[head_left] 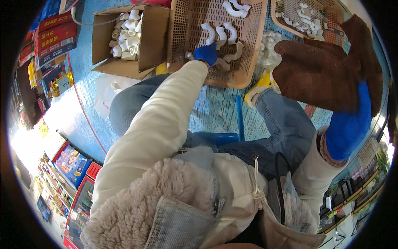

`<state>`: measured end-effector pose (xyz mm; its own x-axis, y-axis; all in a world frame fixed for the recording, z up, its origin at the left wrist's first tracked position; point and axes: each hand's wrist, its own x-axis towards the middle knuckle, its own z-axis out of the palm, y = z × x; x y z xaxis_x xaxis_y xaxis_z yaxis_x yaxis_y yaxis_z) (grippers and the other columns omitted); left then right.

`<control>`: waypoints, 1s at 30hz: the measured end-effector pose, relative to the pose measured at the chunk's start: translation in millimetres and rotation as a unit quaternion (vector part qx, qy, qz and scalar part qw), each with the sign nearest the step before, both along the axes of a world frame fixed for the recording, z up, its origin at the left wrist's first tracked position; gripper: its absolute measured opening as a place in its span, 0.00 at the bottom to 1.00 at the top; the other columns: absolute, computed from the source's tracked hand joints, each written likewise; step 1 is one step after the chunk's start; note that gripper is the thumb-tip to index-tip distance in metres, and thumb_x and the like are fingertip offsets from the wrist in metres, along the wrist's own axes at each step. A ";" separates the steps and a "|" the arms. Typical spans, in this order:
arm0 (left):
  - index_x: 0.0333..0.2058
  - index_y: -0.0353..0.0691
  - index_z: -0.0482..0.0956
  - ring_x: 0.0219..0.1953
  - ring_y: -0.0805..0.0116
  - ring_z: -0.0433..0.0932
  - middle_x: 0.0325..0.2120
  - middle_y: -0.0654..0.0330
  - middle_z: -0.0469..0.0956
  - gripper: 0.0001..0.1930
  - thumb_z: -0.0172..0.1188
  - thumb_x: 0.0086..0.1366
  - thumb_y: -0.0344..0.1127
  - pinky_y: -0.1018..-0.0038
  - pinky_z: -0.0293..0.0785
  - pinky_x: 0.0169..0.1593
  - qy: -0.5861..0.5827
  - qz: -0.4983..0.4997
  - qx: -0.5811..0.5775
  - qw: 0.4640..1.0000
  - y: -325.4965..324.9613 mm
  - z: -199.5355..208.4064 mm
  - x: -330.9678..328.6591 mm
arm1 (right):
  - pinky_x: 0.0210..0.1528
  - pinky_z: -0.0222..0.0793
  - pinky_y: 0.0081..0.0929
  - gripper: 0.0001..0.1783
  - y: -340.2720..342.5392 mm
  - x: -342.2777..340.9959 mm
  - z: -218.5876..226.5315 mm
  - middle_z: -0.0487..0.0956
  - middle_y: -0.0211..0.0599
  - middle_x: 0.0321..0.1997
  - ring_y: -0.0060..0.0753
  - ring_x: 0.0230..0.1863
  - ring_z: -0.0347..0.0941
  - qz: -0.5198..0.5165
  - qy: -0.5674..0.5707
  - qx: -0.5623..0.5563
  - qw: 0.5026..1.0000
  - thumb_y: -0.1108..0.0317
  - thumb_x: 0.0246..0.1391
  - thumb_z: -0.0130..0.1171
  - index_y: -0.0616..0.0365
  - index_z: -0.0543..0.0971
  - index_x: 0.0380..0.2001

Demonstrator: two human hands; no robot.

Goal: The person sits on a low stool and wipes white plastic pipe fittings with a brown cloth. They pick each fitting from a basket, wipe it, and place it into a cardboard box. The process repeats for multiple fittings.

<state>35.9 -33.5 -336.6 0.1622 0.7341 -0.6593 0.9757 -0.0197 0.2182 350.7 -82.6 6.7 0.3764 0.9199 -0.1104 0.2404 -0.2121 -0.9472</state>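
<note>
White pipe bends (220,34) lie in a basket (253,37); the left hand (206,54) reaches in, fingers hidden. The right hand (327,74) spreads its fingers wide.

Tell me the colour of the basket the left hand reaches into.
The basket is light brown, a perforated plastic one; the head view shows it clearly.

Bright daylight throughout, strongest from the lower left, where the floor (62,120) burns out to white glare. Soft, short shadows under the cardboard box (124,41) and the basket (244,54). Strong fisheye bending toward the rim, with a black vignette at all 4 corners. Raised right hand (331,79) close to the lens and slightly soft. Sharp enough at centre; smeared, stretched detail along the edges.
</note>
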 end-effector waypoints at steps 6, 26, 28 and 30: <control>0.55 0.46 0.63 0.40 0.51 0.76 0.40 0.50 0.76 0.27 0.52 0.56 0.46 0.57 0.72 0.41 0.014 0.015 0.045 0.999 1.3 -18.6 10.9 | 0.40 0.73 0.22 0.25 -5.5 9.5 -2.6 0.70 0.51 0.49 0.38 0.46 0.73 0.107 -0.179 0.044 0.977 0.61 0.63 0.38 0.60 0.57 0.60; 0.31 0.45 0.76 0.22 0.66 0.73 0.20 0.62 0.74 0.13 0.60 0.54 0.48 0.69 0.72 0.27 -0.516 0.647 -0.180 0.532 46.6 -10.8 -26.1 | 0.46 0.69 0.31 0.19 19.2 -40.0 1.9 0.72 0.41 0.48 0.34 0.46 0.70 -0.092 0.116 0.019 0.989 0.67 0.57 0.49 0.62 0.68 0.50; 0.32 0.43 0.76 0.22 0.65 0.73 0.21 0.60 0.74 0.18 0.61 0.52 0.51 0.69 0.72 0.27 -0.507 0.653 -0.200 0.525 50.5 -4.8 -25.1 | 0.49 0.66 0.29 0.17 20.5 -43.3 4.3 0.71 0.40 0.50 0.32 0.49 0.69 -0.090 0.177 0.030 0.980 0.68 0.59 0.46 0.62 0.68 0.50; 0.34 0.41 0.75 0.22 0.64 0.74 0.23 0.58 0.75 0.22 0.63 0.50 0.54 0.68 0.72 0.27 -0.490 0.663 -0.231 0.517 52.5 -2.3 -21.6 | 0.49 0.67 0.29 0.17 22.5 -47.3 7.6 0.71 0.40 0.50 0.32 0.49 0.69 -0.072 0.171 0.039 0.982 0.68 0.59 0.47 0.62 0.68 0.50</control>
<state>14.3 19.0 -338.9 0.1404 0.4289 -0.8924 -0.5178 0.8000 0.3031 303.5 -60.0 14.3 0.4572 0.8699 -0.1850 -0.1211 -0.1452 -0.9820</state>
